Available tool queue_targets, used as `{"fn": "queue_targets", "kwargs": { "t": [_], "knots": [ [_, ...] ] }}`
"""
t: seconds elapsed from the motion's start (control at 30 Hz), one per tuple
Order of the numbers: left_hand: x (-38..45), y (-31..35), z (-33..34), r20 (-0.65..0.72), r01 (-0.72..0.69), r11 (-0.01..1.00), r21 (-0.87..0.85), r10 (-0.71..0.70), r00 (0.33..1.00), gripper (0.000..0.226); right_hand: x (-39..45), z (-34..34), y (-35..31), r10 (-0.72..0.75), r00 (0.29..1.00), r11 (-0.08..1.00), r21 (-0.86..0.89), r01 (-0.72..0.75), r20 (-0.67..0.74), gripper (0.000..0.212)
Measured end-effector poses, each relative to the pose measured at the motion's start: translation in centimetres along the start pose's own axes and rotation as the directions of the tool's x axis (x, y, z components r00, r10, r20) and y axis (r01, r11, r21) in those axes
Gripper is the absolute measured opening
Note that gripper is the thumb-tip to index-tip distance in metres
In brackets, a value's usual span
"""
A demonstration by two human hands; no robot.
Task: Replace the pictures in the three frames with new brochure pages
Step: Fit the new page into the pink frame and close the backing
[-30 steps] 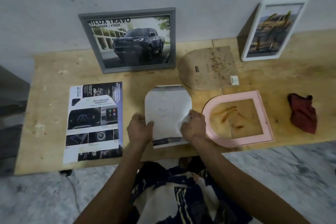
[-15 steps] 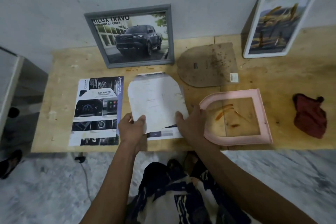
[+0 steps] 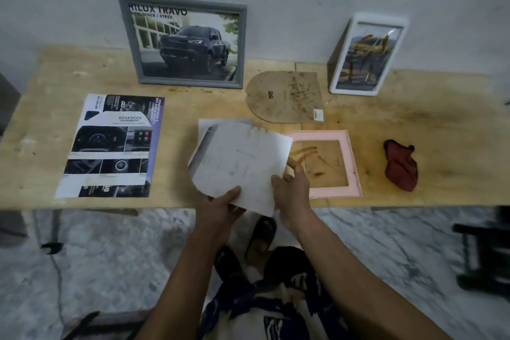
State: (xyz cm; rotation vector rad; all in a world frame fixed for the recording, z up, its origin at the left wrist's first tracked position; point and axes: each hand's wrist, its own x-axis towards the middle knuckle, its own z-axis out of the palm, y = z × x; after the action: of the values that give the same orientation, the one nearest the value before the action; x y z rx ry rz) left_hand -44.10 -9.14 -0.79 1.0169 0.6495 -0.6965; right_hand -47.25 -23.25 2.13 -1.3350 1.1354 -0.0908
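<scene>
Arch-cut page (image 3: 240, 163), tilted above the table (image 3: 414, 124), pinched by left hand (image 3: 220, 210) fingers; right hand (image 3: 292, 190) fingers grip its edge.

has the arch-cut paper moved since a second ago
Yes: the arch-cut paper has turned and shifted right, its corner now overlapping the pink frame, which it earlier lay clear of.

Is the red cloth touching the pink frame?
Apart. The head view shows the red cloth lying to the right of the pink frame, with a plain strip of bare wooden table between them.
</scene>
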Motion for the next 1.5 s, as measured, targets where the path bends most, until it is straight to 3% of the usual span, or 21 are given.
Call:
{"fn": "queue_targets", "kwargs": {
  "t": [0.1, 0.23, 0.33, 0.4, 0.57, 0.73, 0.87, 1.0, 1.13, 1.27, 1.37, 1.43, 1.5],
  "knots": [
    [-0.9, -0.4, -0.6, -0.059, 0.034, 0.999, -0.003, -0.034, 0.998, 0.028, 0.0, -4.3, 0.6, 0.005, 1.000, 0.997, -0.071, -0.005, 0.009, 0.052],
    [-0.1, 0.4, 0.0, -0.105, -0.042, 0.965, 0.258, 0.071, 0.992, 0.031, 1.4, -8.4, 0.5, -0.006, 1.000, 0.993, -0.121, 0.006, -0.004, 0.053],
    [0.4, -0.3, 2.3, -0.023, -0.116, 0.874, 0.472, 0.144, 0.989, 0.029, 2.6, -10.9, 0.3, -0.019, 0.998, 0.987, -0.159, 0.011, -0.053, 0.055],
    [0.7, -1.0, 4.2, 0.015, -0.171, 0.798, 0.578, 0.199, 0.980, 0.028, 3.9, -12.5, 0.4, -0.061, 0.992, 0.980, -0.195, 0.038, -0.114, 0.046],
    [2.2, -3.6, 8.1, 0.031, -0.219, 0.662, 0.716, 0.284, 0.958, 0.028, 7.2, -15.8, -0.5, -0.103, 0.982, 0.962, -0.269, 0.057, -0.161, 0.034],
    [4.4, -5.3, 11.2, -0.059, -0.148, 0.576, 0.804, 0.324, 0.944, 0.034, 11.2, -18.0, -1.4, -0.218, 0.975, 0.873, -0.457, 0.172, -0.050, 0.036],
    [5.4, -6.1, 13.2, -0.097, -0.126, 0.521, 0.844, 0.380, 0.920, 0.029, 13.8, -18.5, -2.1, -0.144, 0.989, 0.868, -0.476, 0.140, 0.030, 0.037],
    [5.8, -6.9, 14.1, -0.073, -0.070, 0.325, 0.943, 0.408, 0.910, 0.015, 15.1, -19.2, -2.1, -0.153, 0.972, 0.756, -0.612, 0.233, 0.181, 0.034],
    [5.3, -7.2, 15.4, -0.021, -0.096, 0.252, 0.963, 0.427, 0.904, 0.030, 15.9, -19.9, -2.3, -0.174, 0.948, 0.692, -0.652, 0.310, 0.266, 0.027],
    [5.6, -7.6, 15.8, -0.004, -0.055, 0.118, 0.991, 0.455, 0.891, 0.021, 16.8, -20.3, -2.1, -0.162, 0.925, 0.620, -0.694, 0.367, 0.344, 0.004],
    [6.3, -8.1, 15.4, 0.008, -0.029, 0.036, 0.999, 0.485, 0.875, 0.027, 17.3, -20.2, -1.9, -0.157, 0.931, 0.590, -0.724, 0.356, 0.330, 0.039],
    [6.3, -8.4, 15.4, 0.045, -0.031, -0.037, 0.999, 0.495, 0.868, 0.030, 17.5, -20.3, -1.4, -0.231, 0.906, 0.442, -0.792, 0.422, 0.355, 0.054],
    [5.8, -8.5, 15.6, 0.070, -0.040, -0.072, 0.997, 0.472, 0.879, 0.049, 17.7, -20.3, -0.9, -0.261, 0.873, 0.316, -0.817, 0.482, 0.413, 0.063]
  ]
}}
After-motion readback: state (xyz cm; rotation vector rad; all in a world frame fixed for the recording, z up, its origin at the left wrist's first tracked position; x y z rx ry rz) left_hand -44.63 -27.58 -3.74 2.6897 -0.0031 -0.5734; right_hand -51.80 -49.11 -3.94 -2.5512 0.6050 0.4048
